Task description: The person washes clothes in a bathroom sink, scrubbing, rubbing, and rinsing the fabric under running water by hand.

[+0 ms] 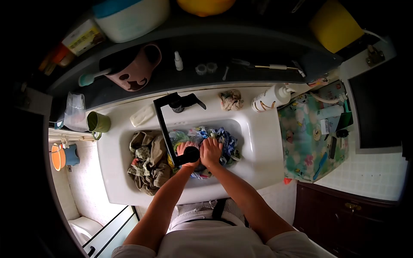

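Head view: I have both hands in the white sink, down on a pile of multicoloured wet-looking clothes in the middle and right of the basin. The right hand lies back-up on the pile, fingers pointing to the far side and tips going into the cloth; can't tell whether it clutches any. The left hand is just beside it, also on the pile, partly covered by the round end of the black faucet, so I can't tell its grip either. Brown clothes fill the left end of the basin, next to that pile. Far rim, left to right: a white bar-shaped thing, the faucet base, a crumpled cloth, then a white pump bottle near the right corner. Green mug at the far left corner. On the dark shelf beyond: a pink jug at left, a small white bottle and two little clear jars around the middle. To the right, a bench under a flowered cover carries small items, including a blue brush toward the near side.
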The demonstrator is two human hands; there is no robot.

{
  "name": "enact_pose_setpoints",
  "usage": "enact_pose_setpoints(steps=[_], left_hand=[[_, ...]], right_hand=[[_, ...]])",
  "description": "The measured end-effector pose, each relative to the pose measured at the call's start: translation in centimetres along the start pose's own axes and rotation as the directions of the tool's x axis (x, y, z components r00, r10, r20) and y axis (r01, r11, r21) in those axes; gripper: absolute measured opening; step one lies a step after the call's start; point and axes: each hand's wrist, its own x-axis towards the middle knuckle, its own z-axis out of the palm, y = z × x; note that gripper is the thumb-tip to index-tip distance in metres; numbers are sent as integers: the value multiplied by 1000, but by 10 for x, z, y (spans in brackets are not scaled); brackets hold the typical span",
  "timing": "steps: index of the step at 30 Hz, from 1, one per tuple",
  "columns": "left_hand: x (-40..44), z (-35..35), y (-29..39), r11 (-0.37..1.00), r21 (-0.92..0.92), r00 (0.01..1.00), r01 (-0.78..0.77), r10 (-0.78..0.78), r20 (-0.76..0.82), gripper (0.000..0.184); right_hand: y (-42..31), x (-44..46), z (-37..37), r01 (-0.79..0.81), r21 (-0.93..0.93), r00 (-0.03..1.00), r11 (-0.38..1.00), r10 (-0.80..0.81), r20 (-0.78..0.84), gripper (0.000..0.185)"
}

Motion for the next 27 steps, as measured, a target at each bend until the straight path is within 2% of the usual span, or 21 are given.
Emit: enact_pose_setpoints(steps=[3,4,5,6,7,8,9,10,13,16,19,22,25,27], left_hand=[[20,-1,-2,999,28,998,21,-22,56,16],[27,-5,0,991,-51,990,122,-118,81,15],[32,8,-7,995,-83,987,50,-62,-150,15],[32,17,-13,994,-81,988,77,-88,-130,15],[34,23,-18,991,-79,987,104,-113,-112,15],[40,22,-19,991,-105,987,88,-101,-128,18],[43,26,-23,980,-175,983,94,-119,-139,26],[43,33,-27,975,-190,979,118,-147,-143,27],[48,37,-30,961,-229,971,153,-189,-146,27],[51,34,-29,958,-242,972,152,-190,-140,24],[57,33,-28,955,-249,971,160,-198,-135,22],[58,31,-27,947,-274,972,167,-205,-116,20],[59,30,-32,936,-308,976,169,-202,-76,18],[54,32,-40,924,-368,985,100,-143,-92,15]], right_hand=[[-1,15,12,-32,-37,999,999,33,10,16],[1,18,20,-48,-53,999,997,49,21,18],[2,22,27,-64,-70,997,995,67,30,19],[4,24,36,-74,-72,997,995,75,5,19],[14,19,67,-35,-313,999,949,33,-10,19],[30,7,114,2,-537,1000,844,-11,-13,19],[18,21,84,-80,-328,994,941,101,49,19],[2,40,48,-199,-117,971,973,212,111,20],[19,29,100,-177,-166,980,970,159,-116,20],[30,29,136,-253,-104,965,962,243,-95,22],[24,45,125,-224,-319,967,921,168,-194,20],[12,56,86,-223,-158,975,962,217,-51,13],[2,63,60,-216,-143,975,966,221,22,15],[9,55,40,-90,114,996,989,90,10,17]])
